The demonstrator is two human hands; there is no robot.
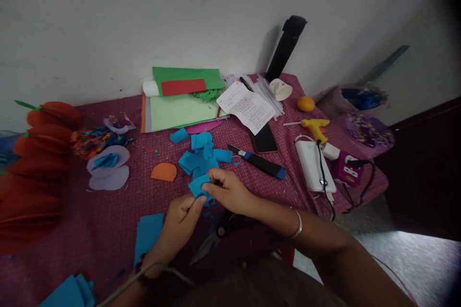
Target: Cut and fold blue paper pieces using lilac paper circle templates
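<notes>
Between my two hands is a small blue paper piece (199,185), held above the table's near part. My left hand (182,218) pinches its lower edge, while my right hand (230,191) grips its upper right side with thumb and fingers. Just beyond lies a loose pile of blue paper pieces (201,153). Scissors (216,237) with dark handles lie close to my body, below my hands. A stack of blue paper (148,232) sits beside my left wrist, and more blue sheets (70,292) are at the lower left. An orange paper cutout (163,171) rests left of the pile.
A utility knife (257,160), a phone (265,138) and a written note (247,105) lie beyond my right hand. Farther right are a yellow glue gun (315,128), a white power bank (313,165) and a purple socket box (351,170). Orange paper pumpkins (43,168) stand left.
</notes>
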